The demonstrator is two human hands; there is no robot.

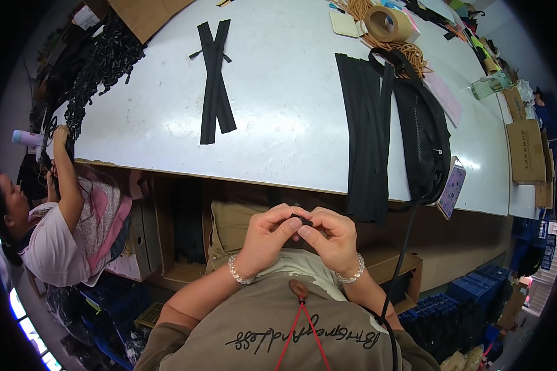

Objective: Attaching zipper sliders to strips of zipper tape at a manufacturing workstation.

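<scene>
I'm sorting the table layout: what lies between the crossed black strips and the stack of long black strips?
In the head view, only bare white table separates the crossed strips from the long black strips.

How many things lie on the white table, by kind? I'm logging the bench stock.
Crossed black zipper strips: 2
Stack of black strips: 1
Black mesh bag: 1
Tape roll: 1
Phone: 1
Tan cord bundle: 1
Total: 7
The far clutter is too small to count. Both hands pinch a small black piece.

shirt: olive-brown, short sleeves | wrists: pale bead bracelets on both | chest: red cord
</scene>
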